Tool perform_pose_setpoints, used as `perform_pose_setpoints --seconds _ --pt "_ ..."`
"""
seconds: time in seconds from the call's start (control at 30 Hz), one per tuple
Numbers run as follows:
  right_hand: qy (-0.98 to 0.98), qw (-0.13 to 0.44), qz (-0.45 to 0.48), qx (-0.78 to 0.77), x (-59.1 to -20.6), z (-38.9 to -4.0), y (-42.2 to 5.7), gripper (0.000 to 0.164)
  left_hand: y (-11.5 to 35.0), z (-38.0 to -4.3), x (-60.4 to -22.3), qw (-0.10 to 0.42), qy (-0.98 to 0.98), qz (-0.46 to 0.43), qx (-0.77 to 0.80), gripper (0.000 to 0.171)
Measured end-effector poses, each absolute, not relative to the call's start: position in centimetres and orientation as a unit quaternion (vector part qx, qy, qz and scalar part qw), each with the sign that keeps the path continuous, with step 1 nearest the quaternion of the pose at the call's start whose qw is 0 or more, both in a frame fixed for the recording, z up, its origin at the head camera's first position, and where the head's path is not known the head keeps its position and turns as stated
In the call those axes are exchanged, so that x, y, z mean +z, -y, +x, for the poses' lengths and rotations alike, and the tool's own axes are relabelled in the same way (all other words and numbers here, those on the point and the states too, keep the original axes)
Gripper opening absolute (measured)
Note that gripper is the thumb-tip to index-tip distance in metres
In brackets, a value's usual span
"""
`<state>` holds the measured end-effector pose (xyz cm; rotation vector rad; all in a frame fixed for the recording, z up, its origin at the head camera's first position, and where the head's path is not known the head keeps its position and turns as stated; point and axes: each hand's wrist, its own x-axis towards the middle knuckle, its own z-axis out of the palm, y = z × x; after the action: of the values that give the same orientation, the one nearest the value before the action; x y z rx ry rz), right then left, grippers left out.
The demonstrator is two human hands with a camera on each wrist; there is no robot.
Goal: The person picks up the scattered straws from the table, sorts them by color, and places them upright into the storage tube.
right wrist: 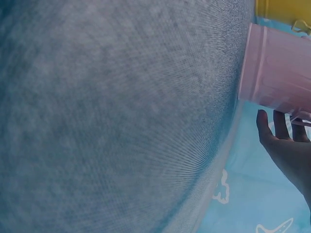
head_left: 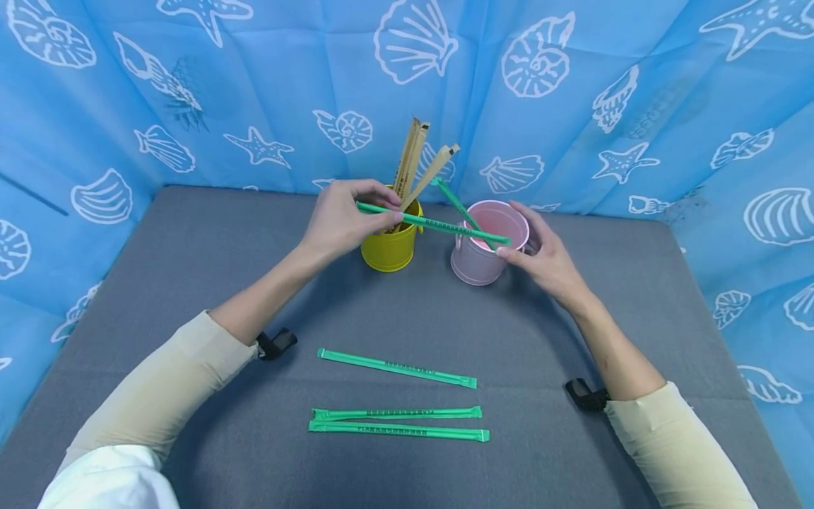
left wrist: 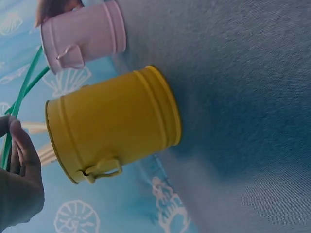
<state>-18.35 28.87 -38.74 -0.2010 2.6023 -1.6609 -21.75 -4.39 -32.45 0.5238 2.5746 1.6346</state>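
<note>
My left hand (head_left: 346, 219) pinches a green paper-wrapped straw (head_left: 439, 225) between thumb and fingers. That straw slants across the yellow bucket, and its far end lies over the mouth of the pink bucket (head_left: 478, 265). Another green wrapped straw (head_left: 453, 198) leans inside the pink bucket, its top sticking out to the left. With thumb at the front rim and fingers round the far right side, my right hand (head_left: 548, 265) holds the pink bucket; its fingers (right wrist: 281, 127) touch the wall in the right wrist view. Several tan wrapped straws (head_left: 413, 159) stand in the yellow bucket (left wrist: 109, 124).
Three green wrapped straws (head_left: 397, 368) lie on the grey cloth-covered table (head_left: 254, 424), two of them close together nearer the front. Behind the buckets hangs a blue curtain (head_left: 286, 85) with white shell prints.
</note>
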Motion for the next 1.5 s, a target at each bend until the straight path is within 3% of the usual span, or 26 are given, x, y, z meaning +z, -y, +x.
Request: perform_pose_setpoints --seconds 0.27,0.77,1.13,1.5 --pt "-0.836 0.023 -0.069 -0.544 -39.0 -18.4 -28.9 0.077 2.8 -22.7 -32.4 0.076 -0.795 0.146 0.584 0.016" --pt "-0.841 0.018 -0.072 -0.537 -39.0 -18.4 -29.1 0.077 1.0 -23.3 -32.3 0.099 -0.7 0.162 0.688 0.013" --pt "-0.84 0.023 -0.067 -0.538 -38.9 -18.3 -29.0 0.079 -0.4 -23.4 -32.9 0.039 -0.761 0.169 0.625 0.015" --pt "-0.842 0.019 -0.064 -0.535 -39.1 -18.4 -29.0 0.078 -2.0 -23.3 -33.3 0.081 -0.775 0.184 0.6 0.019"
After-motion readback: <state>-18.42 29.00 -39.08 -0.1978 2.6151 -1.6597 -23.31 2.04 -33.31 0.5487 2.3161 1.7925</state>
